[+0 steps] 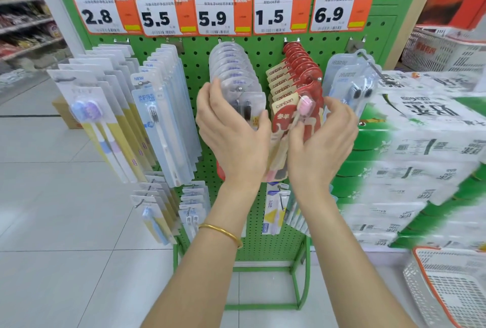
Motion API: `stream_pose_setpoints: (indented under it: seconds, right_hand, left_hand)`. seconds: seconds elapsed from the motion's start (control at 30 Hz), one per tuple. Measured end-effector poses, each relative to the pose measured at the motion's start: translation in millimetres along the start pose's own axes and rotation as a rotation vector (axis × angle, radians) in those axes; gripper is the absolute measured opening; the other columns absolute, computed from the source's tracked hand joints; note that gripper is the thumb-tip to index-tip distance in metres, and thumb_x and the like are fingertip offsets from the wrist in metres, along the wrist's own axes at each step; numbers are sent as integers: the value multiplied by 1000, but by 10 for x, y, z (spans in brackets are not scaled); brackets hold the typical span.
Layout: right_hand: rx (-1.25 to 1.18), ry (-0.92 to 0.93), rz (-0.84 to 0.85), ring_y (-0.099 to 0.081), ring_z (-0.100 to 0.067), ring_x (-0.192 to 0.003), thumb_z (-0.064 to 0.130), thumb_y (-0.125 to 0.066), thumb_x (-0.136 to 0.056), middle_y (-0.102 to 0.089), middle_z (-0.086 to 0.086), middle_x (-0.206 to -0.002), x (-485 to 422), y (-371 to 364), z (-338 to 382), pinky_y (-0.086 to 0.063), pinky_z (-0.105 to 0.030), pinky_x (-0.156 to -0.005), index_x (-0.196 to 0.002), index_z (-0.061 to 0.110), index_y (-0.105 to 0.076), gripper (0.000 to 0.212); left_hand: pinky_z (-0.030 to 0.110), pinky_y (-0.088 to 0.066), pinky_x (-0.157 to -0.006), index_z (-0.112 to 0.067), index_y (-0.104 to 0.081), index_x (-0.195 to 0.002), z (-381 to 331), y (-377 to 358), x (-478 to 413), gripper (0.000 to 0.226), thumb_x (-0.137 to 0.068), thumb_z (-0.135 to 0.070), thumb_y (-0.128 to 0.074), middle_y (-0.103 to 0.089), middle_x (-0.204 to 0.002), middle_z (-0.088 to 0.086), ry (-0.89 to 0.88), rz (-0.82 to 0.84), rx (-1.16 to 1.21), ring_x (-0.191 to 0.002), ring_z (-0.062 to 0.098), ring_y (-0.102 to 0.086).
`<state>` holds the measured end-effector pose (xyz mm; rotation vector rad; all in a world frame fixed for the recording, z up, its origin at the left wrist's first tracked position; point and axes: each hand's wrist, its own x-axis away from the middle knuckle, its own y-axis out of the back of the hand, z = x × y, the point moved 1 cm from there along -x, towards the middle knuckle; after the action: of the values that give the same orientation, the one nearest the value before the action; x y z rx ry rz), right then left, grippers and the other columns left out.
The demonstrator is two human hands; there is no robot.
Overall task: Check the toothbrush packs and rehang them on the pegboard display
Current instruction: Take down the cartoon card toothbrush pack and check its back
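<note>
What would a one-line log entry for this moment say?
left hand: holds clear packs | right hand: grips red canban packs | both stacks hang on pegboard | stage: checking

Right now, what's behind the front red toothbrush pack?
More red packs on the same hook, then green pegboard. Front pack and right hand hide their lower parts.

Pale tiled floor point(52, 209); stocked shelves point(23, 11) left; stacked cartons point(420, 156) right.
</note>
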<state>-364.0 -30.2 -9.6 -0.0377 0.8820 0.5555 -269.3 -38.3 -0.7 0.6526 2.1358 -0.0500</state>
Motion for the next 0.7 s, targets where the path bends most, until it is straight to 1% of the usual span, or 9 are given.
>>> stream_pose_setpoints:
  seconds: [0.1,0.2,0.3,0.37,0.43,0.5,0.57,0.63,0.7]
  right_hand:
    - [-19,-20,27,-41,-25,-112,20,-61,-81,-54,-16,-120,-13,-5,-18,-34,-37,-94,-122,-1,-50,48]
    - [-58,-43,98,-45,-26,-115,27,-63,-82,-53,-14,-123,-21,-8,-36,-35,-38,-96,-126,1,-47,53]
    - [-88,-60,124,-46,-24,-115,29,-63,-83,-53,-10,-123,-47,-11,-53,-33,-32,-96,-128,3,-45,55]
    - [-104,-68,119,-47,-23,-113,29,-63,-84,-53,-9,-121,-73,-13,-63,-33,-29,-94,-127,3,-46,53]
    - [-111,-81,139,-47,-23,-112,32,-65,-83,-54,-8,-120,-88,-15,-78,-35,-33,-94,-127,4,-46,55]
    - [-104,-99,172,-46,-23,-114,39,-68,-80,-53,-7,-122,-98,-21,-94,-34,-33,-95,-128,7,-46,62]
    - [-94,-107,191,-45,-23,-116,48,-68,-76,-52,-6,-123,-115,-33,-100,-33,-33,-95,-129,8,-45,70]
    - [-77,-110,200,-45,-24,-116,55,-66,-73,-52,-7,-122,-141,-53,-102,-34,-35,-96,-128,9,-45,75]
    - [-57,-106,204,-46,-25,-113,55,-67,-74,-53,-7,-119,-163,-69,-112,-34,-34,-93,-127,8,-46,73]
  left_hand:
    - [33,-26,-105,0,-36,-139,-4,9,-3,83,-71,-29,-74,-38,-140,18,14,8,0,-128,32,-38]
    - [39,-27,-107,-1,-35,-141,-5,14,2,86,-71,-31,-75,-36,-142,17,26,15,12,-131,32,-36]
    - [42,-26,-110,-1,-34,-141,-50,62,3,87,-71,-33,-75,-35,-144,17,2,-2,27,-134,32,-34]
    - [40,-26,-111,-2,-36,-139,-103,111,9,81,-73,-29,-73,-36,-143,18,-44,-32,63,-134,31,-34]
    - [37,-28,-110,-6,-38,-135,-143,150,28,70,-74,-21,-69,-39,-139,19,-120,-75,113,-131,28,-36]
    - [40,-32,-108,-9,-40,-130,-162,157,68,60,-75,-14,-66,-42,-135,20,-193,-85,169,-129,26,-38]
    - [47,-38,-104,-8,-44,-126,-171,139,122,54,-76,-9,-63,-45,-132,21,-232,-64,216,-126,26,-40]
    - [46,-38,-102,-6,-48,-123,-178,115,172,50,-75,-6,-62,-46,-129,21,-242,-42,234,-125,23,-39]
    - [46,-39,-102,-2,-52,-120,-186,94,201,47,-74,-3,-63,-48,-127,22,-249,-30,239,-125,16,-36]
